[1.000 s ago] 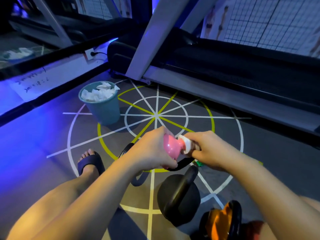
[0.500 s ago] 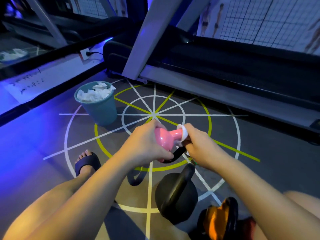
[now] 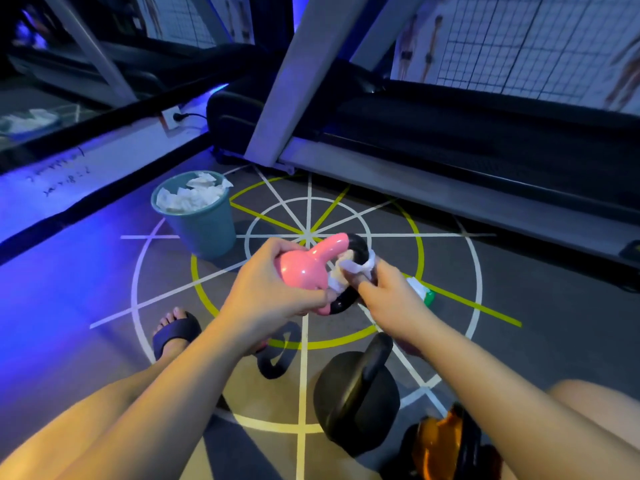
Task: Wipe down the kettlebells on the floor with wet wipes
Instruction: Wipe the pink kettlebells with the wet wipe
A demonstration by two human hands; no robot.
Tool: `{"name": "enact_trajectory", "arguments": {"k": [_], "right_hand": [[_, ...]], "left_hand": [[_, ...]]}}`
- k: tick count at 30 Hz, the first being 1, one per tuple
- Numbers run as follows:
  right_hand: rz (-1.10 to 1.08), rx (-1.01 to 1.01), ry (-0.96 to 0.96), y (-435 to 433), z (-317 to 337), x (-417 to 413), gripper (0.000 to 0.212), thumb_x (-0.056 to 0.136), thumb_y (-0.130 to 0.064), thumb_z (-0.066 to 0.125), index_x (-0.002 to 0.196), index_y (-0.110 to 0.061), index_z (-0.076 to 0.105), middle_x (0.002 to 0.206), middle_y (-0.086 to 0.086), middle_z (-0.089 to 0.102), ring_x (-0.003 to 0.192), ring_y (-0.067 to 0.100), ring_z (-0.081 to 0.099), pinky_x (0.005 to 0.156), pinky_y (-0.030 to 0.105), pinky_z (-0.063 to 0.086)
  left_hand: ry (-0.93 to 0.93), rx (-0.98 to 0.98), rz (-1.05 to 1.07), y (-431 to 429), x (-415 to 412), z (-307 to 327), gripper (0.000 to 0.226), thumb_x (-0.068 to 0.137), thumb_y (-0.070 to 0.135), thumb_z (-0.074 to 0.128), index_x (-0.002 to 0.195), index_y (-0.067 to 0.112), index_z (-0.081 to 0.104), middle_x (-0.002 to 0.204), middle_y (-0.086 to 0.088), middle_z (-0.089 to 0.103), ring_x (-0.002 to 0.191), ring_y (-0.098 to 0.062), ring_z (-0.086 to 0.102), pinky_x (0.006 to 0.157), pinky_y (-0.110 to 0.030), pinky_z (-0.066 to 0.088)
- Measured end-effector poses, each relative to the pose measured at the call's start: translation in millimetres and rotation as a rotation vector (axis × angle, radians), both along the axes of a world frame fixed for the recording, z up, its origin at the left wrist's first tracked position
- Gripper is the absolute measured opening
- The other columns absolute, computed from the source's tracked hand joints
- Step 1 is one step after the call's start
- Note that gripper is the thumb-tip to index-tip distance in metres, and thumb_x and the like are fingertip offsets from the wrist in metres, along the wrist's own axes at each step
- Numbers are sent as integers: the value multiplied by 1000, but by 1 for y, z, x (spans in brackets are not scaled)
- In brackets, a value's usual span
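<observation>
My left hand [image 3: 273, 289] grips the body of a small pink kettlebell [image 3: 306, 268] held up above the floor, its black handle loop pointing right. My right hand [image 3: 388, 299] pinches a white wet wipe [image 3: 349, 268] wrapped around that black handle. A black kettlebell [image 3: 356, 400] stands on the floor below my right forearm. An orange and black kettlebell [image 3: 443, 445] sits at the bottom right, partly cut off by the frame edge.
A teal bin [image 3: 204, 230] full of used wipes stands to the left on the marked floor. A wipes pack [image 3: 420, 292] lies just beyond my right hand. A treadmill [image 3: 450, 140] runs along the back. My sandalled left foot [image 3: 175, 332] rests at the lower left.
The pink kettlebell has turned so its black handle now shows. My right hand with the wipe has slid from the pink neck onto that handle.
</observation>
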State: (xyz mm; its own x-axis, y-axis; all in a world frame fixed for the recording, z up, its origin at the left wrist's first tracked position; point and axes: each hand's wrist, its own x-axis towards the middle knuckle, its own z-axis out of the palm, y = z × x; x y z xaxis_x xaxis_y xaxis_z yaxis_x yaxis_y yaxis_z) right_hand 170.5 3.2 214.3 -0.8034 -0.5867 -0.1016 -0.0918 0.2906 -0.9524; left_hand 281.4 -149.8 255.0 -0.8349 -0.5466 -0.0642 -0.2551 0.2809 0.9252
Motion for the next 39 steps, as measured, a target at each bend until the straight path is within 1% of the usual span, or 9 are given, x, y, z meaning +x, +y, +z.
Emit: {"name": "enact_trajectory", "arguments": {"k": [6,13,16,20,24,28,31,35,39], "right_hand": [[-60,-429,-563,-42,2,30,23,103,-21,52,120,-7,58,92,13,75,81,27,73,84,43,60],[-85,-575,-750,-75,12,33,15,94,-22,66,99,-8,69,81,7,73,78,18,72,73,30,61],[-101,-465,-666,-87,6,31,19,97,-23,63,105,-6,67,79,11,70,74,25,66,75,35,62],[-91,-411,-350,-92,5,6,28,93,-30,68,116,-13,63,86,6,73,75,17,67,63,29,52],[42,-172,-112,-94,-6,-1,24,96,-33,64,88,-11,61,69,0,69,64,9,61,63,22,48],[64,-97,-160,-100,-26,-6,21,91,-31,72,91,-12,65,78,6,73,75,19,69,70,33,55],[149,63,-152,-116,-43,0,29,84,-43,73,89,-15,70,82,11,75,81,31,73,73,43,57],[32,164,-419,-142,-92,18,25,101,-19,53,80,-7,59,55,8,59,44,21,51,42,21,36],[-181,187,-617,-154,-141,9,26,103,-13,37,89,-4,58,48,6,55,35,17,38,43,18,31]], "left_hand": [[219,231,185,-13,8,-1,66,54,19,100,108,23,62,104,-12,69,85,-26,73,69,-41,63],[353,455,295,-24,5,-3,65,60,11,96,111,17,56,105,-21,69,81,-36,75,79,-53,62],[303,403,314,-27,6,-10,58,66,7,94,109,18,56,99,-14,69,74,-25,72,71,-46,63],[212,435,297,-36,10,-21,59,68,7,92,112,17,55,110,-16,63,83,-34,75,66,-41,63],[64,557,199,-47,18,-34,58,74,3,87,120,9,52,92,-12,73,70,-29,75,64,-39,63],[-190,525,68,-67,20,-53,72,73,19,90,131,9,47,102,-15,71,72,-24,72,67,-37,58],[-345,228,146,-84,15,-58,80,80,35,81,145,17,38,123,-11,63,100,-23,66,84,-40,55],[-333,157,170,-92,9,-55,67,90,33,70,148,21,38,110,-2,67,92,-16,64,84,-35,53],[-397,82,104,-93,10,-63,59,92,28,63,146,25,40,101,5,66,91,-16,64,86,-36,54]]}}
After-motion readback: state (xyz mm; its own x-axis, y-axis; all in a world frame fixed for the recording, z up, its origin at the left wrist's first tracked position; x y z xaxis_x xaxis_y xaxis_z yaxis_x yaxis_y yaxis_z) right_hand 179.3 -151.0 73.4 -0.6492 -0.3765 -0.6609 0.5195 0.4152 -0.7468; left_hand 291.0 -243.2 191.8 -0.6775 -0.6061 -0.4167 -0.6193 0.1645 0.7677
